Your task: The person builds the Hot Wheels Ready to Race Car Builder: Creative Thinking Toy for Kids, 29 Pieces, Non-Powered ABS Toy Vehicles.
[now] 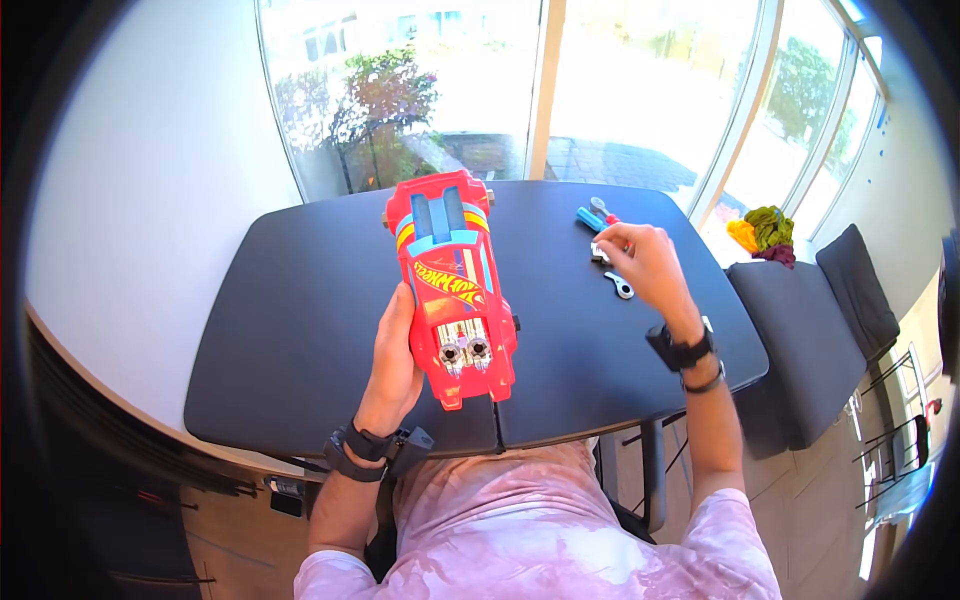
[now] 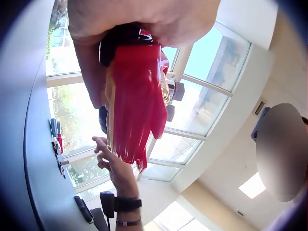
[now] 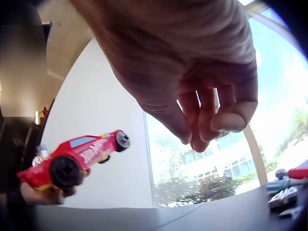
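A red toy car (image 1: 450,290) with Hot Wheels lettering, blue windows and a chrome engine is held up over the table. My left hand (image 1: 393,345) grips it from its left side, fingers underneath and largely hidden in the head view. Black wheels (image 3: 65,172) show on the car in the right wrist view. My right hand (image 1: 645,265) hovers over the right part of the table, fingers loosely bent with nothing between them. Close by lie a blue-handled tool (image 1: 590,219), a red-handled tool (image 3: 297,173) and a small silver wrench-like piece (image 1: 620,286).
The dark table (image 1: 290,330) has a seam running through its middle. A grey cushioned seat (image 1: 795,345) stands to the right, with yellow, green and maroon cloth (image 1: 765,235) behind it. Tall windows (image 1: 640,100) rise beyond the far edge.
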A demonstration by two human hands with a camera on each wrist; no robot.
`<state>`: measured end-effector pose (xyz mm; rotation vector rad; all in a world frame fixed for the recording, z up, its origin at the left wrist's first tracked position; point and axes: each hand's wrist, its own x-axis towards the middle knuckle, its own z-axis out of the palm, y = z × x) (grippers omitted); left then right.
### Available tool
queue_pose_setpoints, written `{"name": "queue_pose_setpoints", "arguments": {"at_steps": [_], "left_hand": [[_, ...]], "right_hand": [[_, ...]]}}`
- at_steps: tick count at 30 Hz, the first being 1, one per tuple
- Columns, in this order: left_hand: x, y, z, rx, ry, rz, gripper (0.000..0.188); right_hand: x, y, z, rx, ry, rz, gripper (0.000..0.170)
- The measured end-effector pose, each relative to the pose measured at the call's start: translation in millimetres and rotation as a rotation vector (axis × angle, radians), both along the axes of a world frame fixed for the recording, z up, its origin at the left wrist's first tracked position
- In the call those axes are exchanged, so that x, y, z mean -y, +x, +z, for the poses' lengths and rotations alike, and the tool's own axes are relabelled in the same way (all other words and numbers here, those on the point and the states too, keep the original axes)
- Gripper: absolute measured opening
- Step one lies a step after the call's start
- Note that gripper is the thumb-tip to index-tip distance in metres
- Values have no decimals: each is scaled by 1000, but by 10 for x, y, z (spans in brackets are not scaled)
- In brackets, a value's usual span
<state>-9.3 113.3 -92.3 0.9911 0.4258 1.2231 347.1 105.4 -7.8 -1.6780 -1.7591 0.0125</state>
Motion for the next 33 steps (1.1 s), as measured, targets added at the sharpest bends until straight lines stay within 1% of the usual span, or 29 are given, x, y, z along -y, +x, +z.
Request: {"name": "queue_pose_setpoints", "arguments": {"at_steps": [2,4,6,9,13,16,22,25,28,30,32,33], "left_hand": [[-1,8,-14,-7,-7,16,58],[-38,2,-21,-5,-11,36,58],[-50,10,-44,5,-18,55,57],[-77,9,-72,20,-13,48,56],[-56,4,-33,14,-16,35,56],[-52,5,-28,8,-19,40,56],[-47,10,-20,-11,3,43,56],[-63,-5,-35,-28,15,43,57],[-89,-17,-70,-35,29,39,57],[-82,-3,-38,-36,32,44,57],[-60,10,-4,-40,24,50,53],[-50,7,2,-47,18,49,51]], "right_hand": [[-312,388,-199,132,5,-136,15],[-535,701,-409,229,-65,-208,16],[-682,791,-510,281,-156,-285,15],[-830,872,-724,356,-202,-303,12],[-873,832,-802,353,-179,-323,10],[-902,870,-880,398,-127,-275,11],[-920,882,-949,351,-77,-206,9],[-936,856,-918,360,-110,-200,11],[-963,844,-834,272,-96,-131,11],[-856,637,-598,206,42,-70,12],[-682,297,-267,175,202,14,13],[-543,53,-39,143,226,46,12]]}}
